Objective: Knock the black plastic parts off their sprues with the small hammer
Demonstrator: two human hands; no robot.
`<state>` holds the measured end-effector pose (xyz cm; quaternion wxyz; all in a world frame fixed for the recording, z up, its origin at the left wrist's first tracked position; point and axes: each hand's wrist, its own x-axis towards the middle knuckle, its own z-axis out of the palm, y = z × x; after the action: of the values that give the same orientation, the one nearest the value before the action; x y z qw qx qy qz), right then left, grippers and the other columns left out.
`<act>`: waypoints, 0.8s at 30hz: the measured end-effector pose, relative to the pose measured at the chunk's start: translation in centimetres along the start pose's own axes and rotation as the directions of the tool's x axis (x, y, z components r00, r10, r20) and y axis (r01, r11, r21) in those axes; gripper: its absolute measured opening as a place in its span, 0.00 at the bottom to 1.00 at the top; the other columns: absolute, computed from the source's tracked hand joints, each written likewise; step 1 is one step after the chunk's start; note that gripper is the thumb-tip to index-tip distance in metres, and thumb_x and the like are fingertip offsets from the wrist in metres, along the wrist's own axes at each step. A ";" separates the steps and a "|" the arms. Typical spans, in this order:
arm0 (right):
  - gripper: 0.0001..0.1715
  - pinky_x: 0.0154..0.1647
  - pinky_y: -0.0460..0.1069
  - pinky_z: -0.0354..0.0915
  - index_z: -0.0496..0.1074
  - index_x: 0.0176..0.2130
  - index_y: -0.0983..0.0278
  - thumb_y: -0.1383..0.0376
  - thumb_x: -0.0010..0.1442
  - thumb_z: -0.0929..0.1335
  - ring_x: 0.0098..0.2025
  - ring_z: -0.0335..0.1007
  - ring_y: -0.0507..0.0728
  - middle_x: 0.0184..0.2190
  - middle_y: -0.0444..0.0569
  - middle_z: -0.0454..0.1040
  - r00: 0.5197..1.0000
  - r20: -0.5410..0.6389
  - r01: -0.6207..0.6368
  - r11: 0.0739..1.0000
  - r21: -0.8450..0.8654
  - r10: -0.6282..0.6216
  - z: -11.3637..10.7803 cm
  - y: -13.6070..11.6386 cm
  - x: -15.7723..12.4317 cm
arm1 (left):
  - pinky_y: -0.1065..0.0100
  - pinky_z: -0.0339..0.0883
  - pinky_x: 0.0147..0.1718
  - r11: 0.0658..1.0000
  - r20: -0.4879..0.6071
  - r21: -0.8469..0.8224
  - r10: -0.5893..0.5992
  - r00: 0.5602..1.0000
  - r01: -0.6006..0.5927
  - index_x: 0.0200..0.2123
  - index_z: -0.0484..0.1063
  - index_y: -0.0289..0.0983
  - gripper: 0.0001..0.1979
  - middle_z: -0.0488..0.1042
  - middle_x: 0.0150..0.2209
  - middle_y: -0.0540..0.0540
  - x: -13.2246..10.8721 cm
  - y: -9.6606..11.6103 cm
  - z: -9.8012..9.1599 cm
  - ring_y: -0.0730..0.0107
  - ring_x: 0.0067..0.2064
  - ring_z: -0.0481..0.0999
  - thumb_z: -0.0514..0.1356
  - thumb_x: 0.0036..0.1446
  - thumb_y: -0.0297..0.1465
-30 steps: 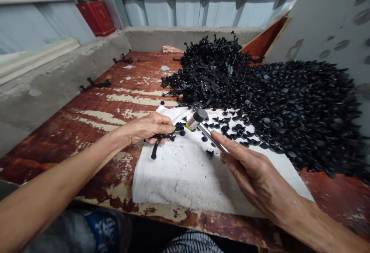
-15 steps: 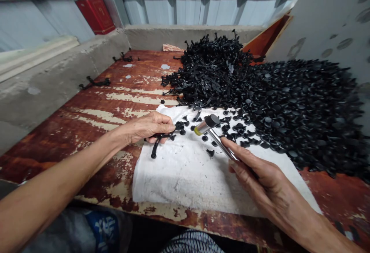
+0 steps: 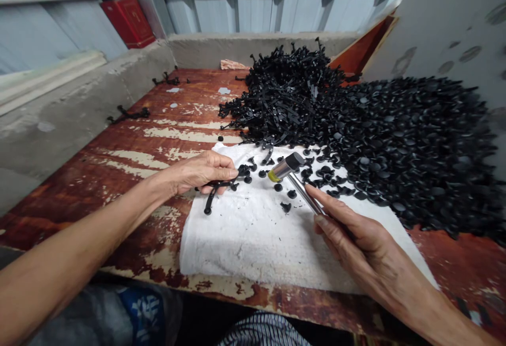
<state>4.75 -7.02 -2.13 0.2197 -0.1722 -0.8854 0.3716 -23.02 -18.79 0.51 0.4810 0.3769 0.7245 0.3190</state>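
My left hand (image 3: 209,172) is closed on a branched black molded part (image 3: 211,200), one arm of it hanging below the fingers over the white cloth (image 3: 245,240). Gripped in my right hand (image 3: 351,235) is a mallet (image 3: 290,166) with a metal body, a black face and a yellowish face. Its head is raised above the cloth, apart from the part. Several loose black round-headed pieces (image 3: 286,207) lie on the cloth between and beyond my hands. Part of what the left fingers hold is hidden.
A pile of black branched parts (image 3: 284,87) rises at the back, merging into a heap of round-headed pieces (image 3: 415,145) at right. The worn reddish table (image 3: 134,140) meets a concrete ledge (image 3: 79,108) at left. A red box (image 3: 128,22) sits in the far corner.
The mallet head has shifted slightly up and to the right with my right hand. My left hand keeps its hold, nearly still. The whole view has moved a little.
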 end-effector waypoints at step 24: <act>0.31 0.58 0.63 0.66 0.64 0.63 0.53 0.73 0.64 0.62 0.57 0.71 0.63 0.48 0.46 0.80 1.000 0.019 0.014 1.000 -0.013 -0.013 -0.1 0.1 0.2 | 0.79 0.49 0.12 0.998 -0.007 -0.068 -0.001 1.000 0.001 0.23 0.68 0.36 0.14 0.68 0.15 0.51 0.0 -0.2 0.1 0.82 0.15 0.58 0.65 0.50 0.39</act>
<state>4.66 -6.79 -2.04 0.2126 -0.1641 -0.8910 0.3660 -22.96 -18.84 0.29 0.4913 0.3589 0.7151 0.3443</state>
